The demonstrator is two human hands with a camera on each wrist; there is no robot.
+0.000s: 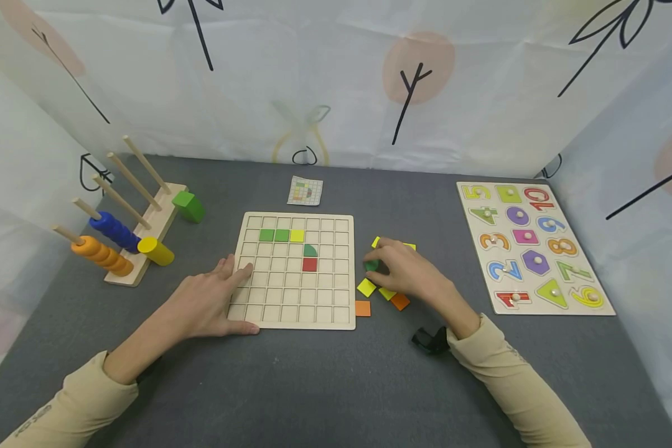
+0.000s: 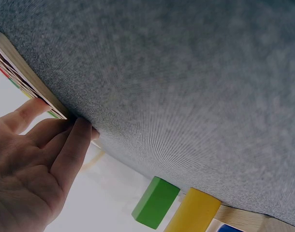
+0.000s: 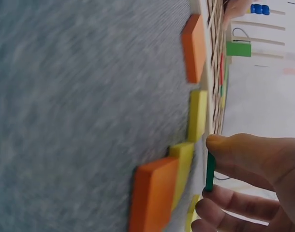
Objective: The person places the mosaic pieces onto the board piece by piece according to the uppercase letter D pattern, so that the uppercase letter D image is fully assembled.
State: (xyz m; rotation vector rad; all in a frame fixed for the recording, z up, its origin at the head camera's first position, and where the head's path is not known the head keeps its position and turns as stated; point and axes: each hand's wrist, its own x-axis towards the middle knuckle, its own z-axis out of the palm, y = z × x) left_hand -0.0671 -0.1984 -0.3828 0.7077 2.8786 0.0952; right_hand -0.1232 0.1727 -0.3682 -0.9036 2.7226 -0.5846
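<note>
1. Stacker rack (image 1: 145,239) at the far left carries orange rings (image 1: 102,255) and blue rings (image 1: 114,230) on its pegs, with a yellow cylinder (image 1: 155,251) and a green block (image 1: 188,206) lying against it.
2. Left hand (image 1: 207,305) lies flat, fingers straight and spread, on the near-left corner of the wooden grid board (image 1: 292,274); the left wrist view shows the fingertips (image 2: 80,133) meeting the board's edge. The hand grips nothing.
3. Board cells hold two green tiles, a yellow one, a green quarter-round and a red square (image 1: 310,264).
4. Right hand (image 1: 409,270) sits just right of the board over loose yellow tiles (image 1: 366,287) and orange tiles (image 1: 363,308). Thumb and forefinger pinch a small dark green tile (image 3: 210,171) by its thin edges, holding it upright.
5. That tile looks thin, stiff and light, likely wood with a smooth painted face, so it could slip; an edge pinch across opposite sides seems the sound hold.
6. Number puzzle (image 1: 532,249) lies well apart at the far right.
</note>
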